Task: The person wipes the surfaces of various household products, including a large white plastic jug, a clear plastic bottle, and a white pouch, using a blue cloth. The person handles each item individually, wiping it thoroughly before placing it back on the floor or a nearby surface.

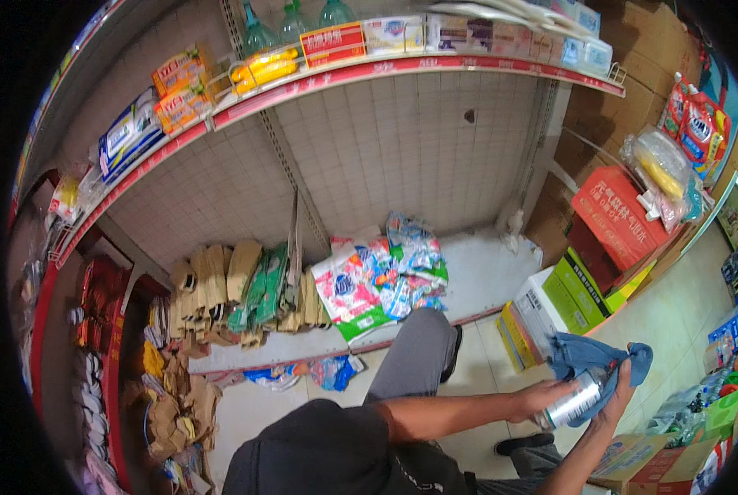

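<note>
My left hand [539, 399] is closed around a silver cylindrical can [570, 402] with a printed label, tilted at the lower right. My right hand [616, 393] grips a blue cloth [582, 356] that is wrapped against the can's far side. Part of the cloth hangs loose beyond both hands, and its bunched end [640, 362] sticks out past my right thumb. The can's upper end is partly hidden by cloth and fingers. Just beyond the hands stand a white carton [539, 303] and a green carton [573, 291].
An upper shelf [406, 65] carries boxed goods and bottles. On the low shelf [474, 266] lie flattened cardboard [211, 291] and crumpled plastic packaging [375, 278]. A red carton [619, 216] is at right, open cartons [659, 461] at lower right. Crumpled brown paper [183, 402] lies at left.
</note>
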`<state>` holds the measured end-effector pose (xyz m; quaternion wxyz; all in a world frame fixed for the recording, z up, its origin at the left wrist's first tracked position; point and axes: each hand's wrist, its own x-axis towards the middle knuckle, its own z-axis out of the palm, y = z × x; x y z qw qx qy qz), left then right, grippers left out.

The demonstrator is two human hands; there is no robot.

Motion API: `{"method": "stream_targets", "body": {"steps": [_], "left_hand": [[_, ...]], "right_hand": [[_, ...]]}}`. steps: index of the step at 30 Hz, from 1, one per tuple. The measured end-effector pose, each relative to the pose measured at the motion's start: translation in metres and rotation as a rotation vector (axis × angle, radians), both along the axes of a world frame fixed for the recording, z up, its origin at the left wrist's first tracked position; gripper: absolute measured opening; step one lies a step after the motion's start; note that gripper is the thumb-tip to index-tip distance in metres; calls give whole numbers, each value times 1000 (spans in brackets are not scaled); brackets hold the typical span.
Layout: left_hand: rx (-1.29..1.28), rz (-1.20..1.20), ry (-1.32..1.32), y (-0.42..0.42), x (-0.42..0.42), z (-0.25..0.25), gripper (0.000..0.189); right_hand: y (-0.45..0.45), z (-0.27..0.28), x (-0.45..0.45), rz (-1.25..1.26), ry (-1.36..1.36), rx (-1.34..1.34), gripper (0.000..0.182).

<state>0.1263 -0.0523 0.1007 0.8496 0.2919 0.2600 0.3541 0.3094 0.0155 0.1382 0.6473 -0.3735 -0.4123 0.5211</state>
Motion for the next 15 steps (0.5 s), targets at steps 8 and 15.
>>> {"method": "stream_targets", "body": {"steps": [8,15], "left_hand": [[579,543,738,4,13,-10,57],[417,683,703,44,4,-2,55]], "right_hand": [[-17,7,-61,-408,45,-8,47],[-62,-83,-84,-258,-219,-129,59]]}}
